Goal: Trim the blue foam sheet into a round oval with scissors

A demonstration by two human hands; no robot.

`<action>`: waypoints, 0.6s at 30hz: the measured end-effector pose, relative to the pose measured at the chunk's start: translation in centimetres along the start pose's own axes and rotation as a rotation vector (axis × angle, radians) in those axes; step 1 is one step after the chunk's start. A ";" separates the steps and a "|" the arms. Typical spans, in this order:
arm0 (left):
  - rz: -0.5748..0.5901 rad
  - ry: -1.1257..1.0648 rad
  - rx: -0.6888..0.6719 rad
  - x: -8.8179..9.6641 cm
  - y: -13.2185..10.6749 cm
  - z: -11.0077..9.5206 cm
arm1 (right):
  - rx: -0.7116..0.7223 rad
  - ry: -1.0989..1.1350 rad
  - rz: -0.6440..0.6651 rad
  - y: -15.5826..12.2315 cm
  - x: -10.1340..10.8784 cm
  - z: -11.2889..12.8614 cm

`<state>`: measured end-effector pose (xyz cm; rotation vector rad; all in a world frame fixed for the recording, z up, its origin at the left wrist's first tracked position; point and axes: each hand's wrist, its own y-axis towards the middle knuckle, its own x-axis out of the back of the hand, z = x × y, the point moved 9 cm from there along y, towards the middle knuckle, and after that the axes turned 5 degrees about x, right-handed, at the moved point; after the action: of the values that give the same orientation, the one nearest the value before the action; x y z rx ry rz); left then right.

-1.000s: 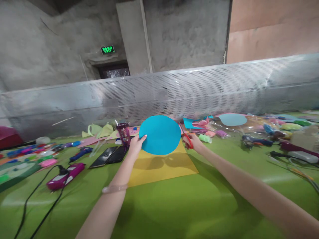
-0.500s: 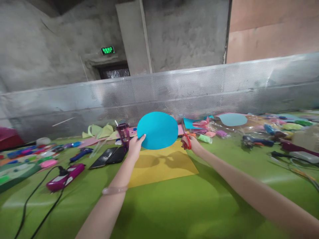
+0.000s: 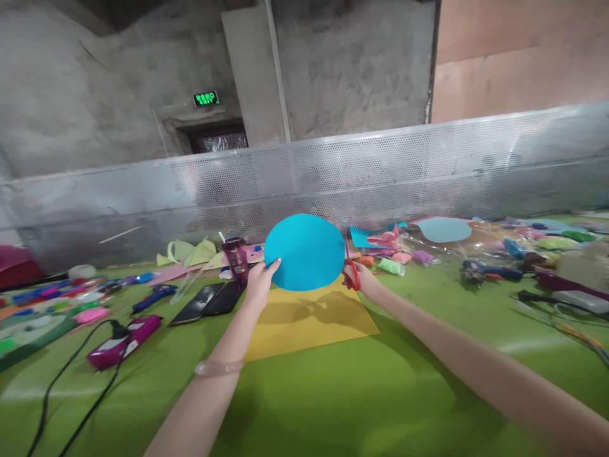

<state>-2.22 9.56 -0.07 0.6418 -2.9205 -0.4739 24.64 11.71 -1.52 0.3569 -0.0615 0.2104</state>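
Items we count at this moment:

1. Disc (image 3: 304, 252): blue paper, roughly round and a little wider than tall. It is held upright in the air above the far edge of the yellow sheet (image 3: 309, 324), with its face toward us.
2. Left hand (image 3: 259, 282): closed in a pinch on the disc's lower left rim, with the thumb on the near face and the fingers behind. A clear bracelet (image 3: 219, 367) sits on that wrist.
3. Right hand (image 3: 361, 279): closed through the red handles of the scissors (image 3: 351, 270).
4. Scissors: the blades point up and away, their long axis running nearly straight along the disc's right rim. We cannot tell whether the blades are parted or already on the paper.
5. Relation: the disc lies just left of the right hand, between the two hands. The left hand holds the paper and the scissors meet it on the opposite side.
6. Table (image 3: 333, 393): covered in green.
   - Left of the disc we note a purple cup (image 3: 236, 257), dark phones (image 3: 209, 299) and a corded magenta tool (image 3: 124, 339).
   - To the far right lie coloured scraps and packets.
7. Mesh panel (image 3: 380, 171): stands along the far edge.
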 end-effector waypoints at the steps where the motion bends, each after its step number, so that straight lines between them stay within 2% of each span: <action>1: 0.030 -0.016 0.020 -0.2 0.0 0.2 | -0.001 -0.009 -0.015 0.1 0.5 0.1; 4: 0.141 -0.085 0.114 -1.1 -0.1 0.9 | -0.001 -0.036 0.001 0.6 2.2 0.3; 9: 0.270 -0.116 0.221 -2.1 -0.7 1.3 | -0.036 -0.203 0.163 0.6 4.2 -0.3; 13: 0.348 -0.046 0.183 -2.5 -0.9 1.1 | -0.012 -0.252 0.243 -0.1 3.4 0.7; 18: 0.340 0.037 0.158 -2.4 -0.6 1.4 | -0.033 -0.309 0.287 -1.1 1.7 1.7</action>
<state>-0.04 10.46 -1.65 0.1571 -2.9644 -0.1918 26.48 10.43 -0.10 0.3449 -0.4217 0.4364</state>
